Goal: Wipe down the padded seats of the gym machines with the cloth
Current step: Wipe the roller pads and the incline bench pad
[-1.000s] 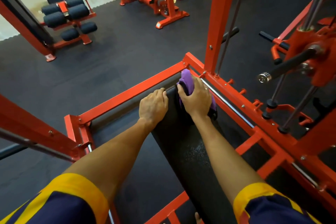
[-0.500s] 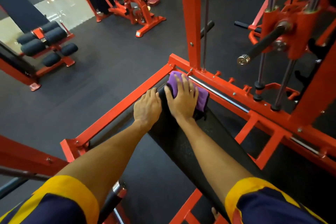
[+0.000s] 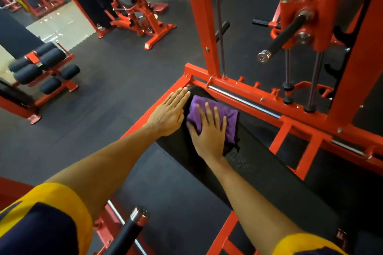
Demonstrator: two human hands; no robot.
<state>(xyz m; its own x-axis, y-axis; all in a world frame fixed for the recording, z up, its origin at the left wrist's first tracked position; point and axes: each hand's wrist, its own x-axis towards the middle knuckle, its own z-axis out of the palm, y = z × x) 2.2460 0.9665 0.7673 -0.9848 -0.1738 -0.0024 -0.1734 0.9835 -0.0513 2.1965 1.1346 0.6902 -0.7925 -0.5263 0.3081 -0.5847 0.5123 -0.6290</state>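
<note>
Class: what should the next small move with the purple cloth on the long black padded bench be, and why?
Probably draw the right hand, flat on the purple cloth, back along the long black padded bench toward the body. The cloth lies near the far end, a speckled patch sits just nearer, and the left hand rests flat beside it.

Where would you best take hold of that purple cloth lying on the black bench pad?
From above, at its free right edge: the purple cloth lies flat on the black bench pad, the right hand covers its middle, so that loose edge is likely easiest to pinch.
</note>
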